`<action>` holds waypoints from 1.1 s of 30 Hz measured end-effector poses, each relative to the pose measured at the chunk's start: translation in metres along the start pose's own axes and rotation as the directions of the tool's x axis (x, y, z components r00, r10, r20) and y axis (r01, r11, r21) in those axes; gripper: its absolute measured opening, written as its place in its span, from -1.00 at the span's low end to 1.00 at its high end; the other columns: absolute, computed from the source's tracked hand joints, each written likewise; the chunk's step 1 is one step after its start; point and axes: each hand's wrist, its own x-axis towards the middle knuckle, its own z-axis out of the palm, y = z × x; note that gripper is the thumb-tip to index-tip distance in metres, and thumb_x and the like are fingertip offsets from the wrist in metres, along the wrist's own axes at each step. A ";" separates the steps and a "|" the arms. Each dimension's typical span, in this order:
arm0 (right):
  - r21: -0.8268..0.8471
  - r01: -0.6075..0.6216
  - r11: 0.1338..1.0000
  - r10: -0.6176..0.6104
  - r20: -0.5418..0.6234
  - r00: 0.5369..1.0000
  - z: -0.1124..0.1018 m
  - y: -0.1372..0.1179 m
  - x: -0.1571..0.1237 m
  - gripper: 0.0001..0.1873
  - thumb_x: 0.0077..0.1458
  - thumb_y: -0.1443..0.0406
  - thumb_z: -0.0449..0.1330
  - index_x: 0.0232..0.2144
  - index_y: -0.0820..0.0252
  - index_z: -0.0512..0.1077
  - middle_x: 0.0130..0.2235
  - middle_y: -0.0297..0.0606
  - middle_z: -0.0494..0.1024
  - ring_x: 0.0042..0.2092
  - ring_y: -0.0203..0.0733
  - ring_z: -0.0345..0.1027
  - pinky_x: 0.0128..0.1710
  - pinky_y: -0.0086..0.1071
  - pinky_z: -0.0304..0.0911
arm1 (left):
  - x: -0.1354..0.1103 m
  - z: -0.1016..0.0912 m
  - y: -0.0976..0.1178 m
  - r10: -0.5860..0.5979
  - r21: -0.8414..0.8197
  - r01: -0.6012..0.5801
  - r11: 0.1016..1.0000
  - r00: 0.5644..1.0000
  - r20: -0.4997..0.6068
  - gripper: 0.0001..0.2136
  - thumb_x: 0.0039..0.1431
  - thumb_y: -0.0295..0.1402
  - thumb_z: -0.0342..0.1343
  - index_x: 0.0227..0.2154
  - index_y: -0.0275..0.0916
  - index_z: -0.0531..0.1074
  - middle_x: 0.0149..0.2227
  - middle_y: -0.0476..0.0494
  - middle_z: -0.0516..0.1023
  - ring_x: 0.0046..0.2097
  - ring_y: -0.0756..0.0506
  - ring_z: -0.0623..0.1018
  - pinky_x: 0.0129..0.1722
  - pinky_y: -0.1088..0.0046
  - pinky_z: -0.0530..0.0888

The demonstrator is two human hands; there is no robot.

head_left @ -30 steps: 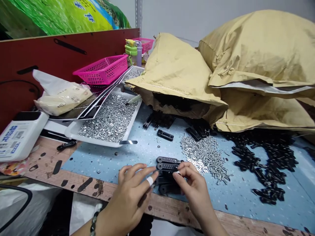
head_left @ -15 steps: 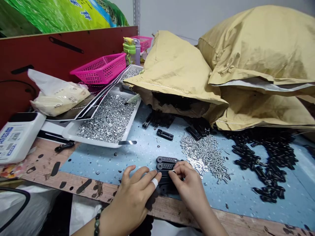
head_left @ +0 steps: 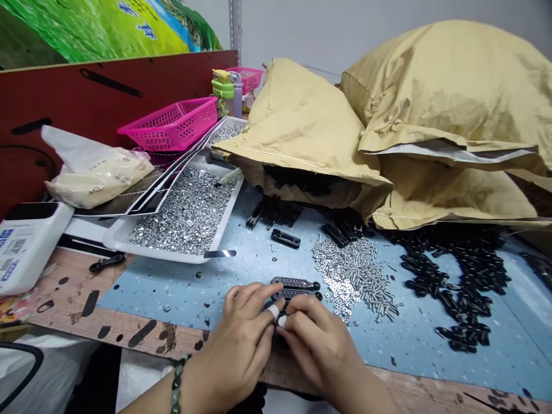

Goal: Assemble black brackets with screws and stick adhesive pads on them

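Note:
My left hand [head_left: 244,339] and my right hand [head_left: 321,345] meet over a black slotted metal handle assembly [head_left: 295,286] lying on the blue work mat [head_left: 172,293]. Both hands grip its near end, which my fingers hide. Its two perforated bars stick out past my fingertips, side by side. A white bandage wraps one finger of my left hand, and a white strip shows on a fingertip of my right hand. A dark bead bracelet [head_left: 176,385] circles my left wrist.
Loose silver screws and washers [head_left: 351,279] lie right of my hands, with a spread of black parts [head_left: 457,282] beyond them. A white tray of silver nuts [head_left: 185,213] stands at the left. Kraft sacks [head_left: 444,115] bulge at the back, near a pink basket [head_left: 168,123].
My hands have closed in over the assembly, and my right hand now covers its near end. The whole scene sits slightly further left in the view.

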 end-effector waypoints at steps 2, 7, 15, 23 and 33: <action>0.150 -0.126 0.981 0.138 -0.068 0.988 0.002 0.002 0.000 -0.88 0.17 0.42 0.05 -0.41 0.17 0.31 -0.26 -0.24 0.34 -0.28 -0.27 0.29 -0.35 -0.44 0.29 | 0.001 0.003 0.000 -0.021 -0.033 0.019 0.999 0.999 -0.042 -0.55 0.25 -0.53 -0.15 0.20 -0.19 0.16 0.27 -0.12 0.11 0.22 -0.21 0.16 0.14 0.16 0.20; 0.518 -0.472 0.713 0.615 -0.138 0.776 0.004 0.028 0.000 -0.73 0.10 0.20 0.17 -0.56 0.21 0.30 -0.23 -0.27 0.27 -0.52 -0.43 0.18 -0.65 -0.52 0.12 | 0.001 0.010 -0.006 -0.077 0.010 0.079 0.997 0.985 -0.153 -0.52 0.30 -0.50 -0.19 0.26 -0.18 0.01 0.27 -0.14 0.13 0.24 -0.22 0.11 0.12 0.14 0.14; 0.609 -0.589 0.531 0.773 -0.064 0.631 0.018 0.053 0.006 -0.66 -0.04 0.15 0.24 -0.65 0.26 0.32 -0.25 -0.29 0.27 -0.67 -0.55 0.09 -0.76 -0.51 0.06 | 0.000 0.022 -0.008 0.010 0.141 0.011 0.990 0.988 -0.153 -0.64 0.24 -0.47 -0.06 0.08 -0.14 0.33 0.04 -0.05 0.47 0.06 -0.23 0.35 0.05 0.06 0.02; 0.631 -0.590 0.504 0.778 -0.035 0.627 0.018 0.055 0.006 -0.66 -0.07 0.17 0.25 -0.69 0.25 0.30 -0.32 -0.31 0.27 -0.63 -0.48 0.12 -0.74 -0.51 0.06 | 0.001 0.026 -0.010 0.060 0.187 -0.029 0.982 0.985 -0.161 -0.66 0.24 -0.45 -0.04 0.07 -0.17 0.36 0.03 -0.07 0.49 0.04 -0.20 0.36 0.07 0.13 0.00; 0.630 -0.580 0.517 0.773 -0.052 0.633 0.020 0.052 0.008 -0.66 -0.06 0.17 0.25 -0.69 0.23 0.29 -0.34 -0.29 0.28 -0.62 -0.45 0.14 -0.72 -0.48 0.08 | -0.002 0.012 -0.013 0.085 0.271 -0.086 0.959 0.996 0.019 -0.56 0.15 -0.53 -0.02 0.12 -0.20 0.28 0.13 -0.09 0.39 0.09 -0.22 0.32 0.08 0.14 0.01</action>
